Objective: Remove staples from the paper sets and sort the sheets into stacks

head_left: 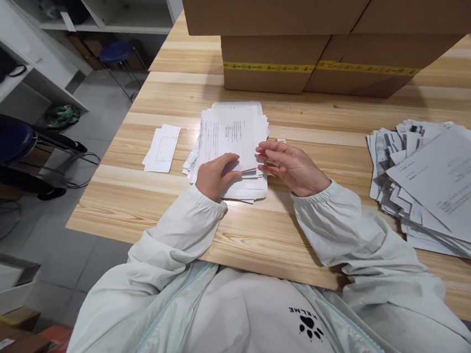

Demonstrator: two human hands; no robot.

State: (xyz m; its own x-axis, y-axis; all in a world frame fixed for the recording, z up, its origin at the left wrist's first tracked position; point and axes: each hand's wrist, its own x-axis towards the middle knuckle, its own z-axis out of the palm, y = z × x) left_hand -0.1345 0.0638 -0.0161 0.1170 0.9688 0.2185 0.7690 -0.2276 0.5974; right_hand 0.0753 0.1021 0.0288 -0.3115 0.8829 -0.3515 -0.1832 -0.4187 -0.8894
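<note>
A stack of printed paper sheets [227,126] lies in front of me, its edges uneven. My left hand [214,177] rests on the lower left of the stack, thumb and index finger apart on the top sheet. Right of the thumb, the lower edges of a few sheets [252,173] stand slightly apart and show dark print. My right hand [292,168] hovers at the stack's right edge with its fingers apart; nothing shows between them. A small pale object [281,140], partly hidden, lies behind that hand.
Small white paper slips [162,148] lie left of the stack. A larger, messy paper pile [447,180] covers the table's right side. Cardboard boxes [271,63] with yellow tape stand at the back. Beyond the table's left edge are blue stools [117,51] and a person's legs [5,182].
</note>
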